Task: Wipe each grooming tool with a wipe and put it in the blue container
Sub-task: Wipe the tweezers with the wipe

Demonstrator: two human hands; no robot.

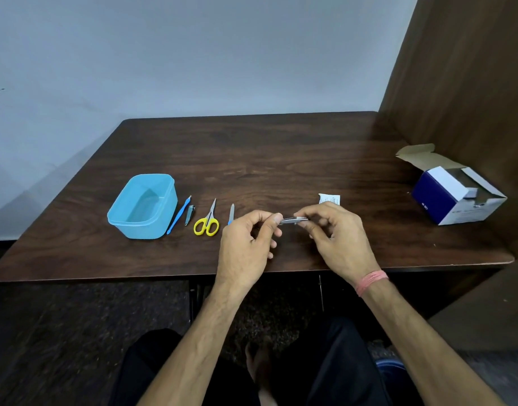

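My left hand [247, 244] pinches one end of a small flat metal tool [290, 220] above the table's front. My right hand [336, 235] pinches its other end, where a pale strip that may be a wipe shows under the fingertips. The blue container [117, 221] stands to the left with nothing in it. Beside it lie a blue-handled pusher [179, 215], a small nail clipper [190, 214], yellow-handled scissors [207, 222] and a blue-handled file [231, 213], partly hidden by my left hand.
A torn white sachet [329, 198] lies just beyond my right hand. An open blue and white cardboard box [454, 197] sits at the table's right. A brown wooden panel [462, 83] borders the right side. The dark wooden table [251, 153] ends near my wrists.
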